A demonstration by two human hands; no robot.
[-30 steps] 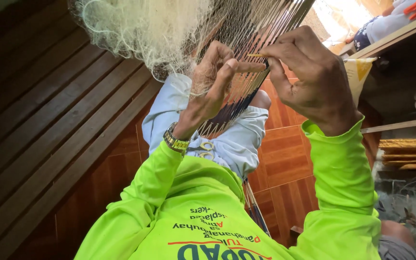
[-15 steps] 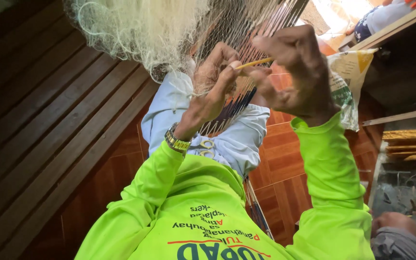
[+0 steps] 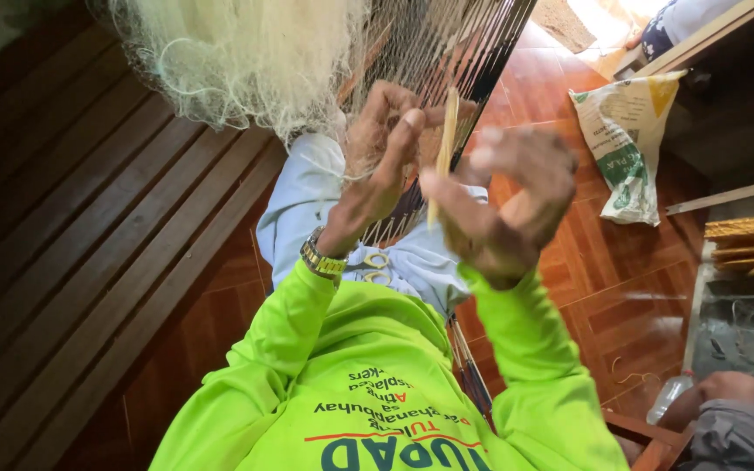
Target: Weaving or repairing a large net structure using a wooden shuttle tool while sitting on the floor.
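Observation:
A pale, fine fishing net point(image 3: 246, 61) hangs bunched at the top, and its stretched dark strands point(image 3: 460, 44) run down toward my lap. My left hand point(image 3: 381, 161), with a gold wristwatch point(image 3: 323, 259) on it, pinches the mesh between thumb and fingers. My right hand point(image 3: 503, 205) is just to the right of it, shut on a thin yellowish netting needle point(image 3: 442, 144) held nearly upright against the strands. Both arms are in bright green sleeves.
A white and green sack point(image 3: 630, 144) lies on the parquet floor at right. Dark wooden planks point(image 3: 63, 218) fill the left side. A plastic bottle point(image 3: 669, 397) and someone's grey-clad limb point(image 3: 730, 419) are at lower right, below bamboo strips point(image 3: 752, 240).
My right hand has turned and dropped slightly, swinging the needle from lying across to nearly upright. My left hand has stayed pinched on the mesh. The view has shifted to show more floor at right.

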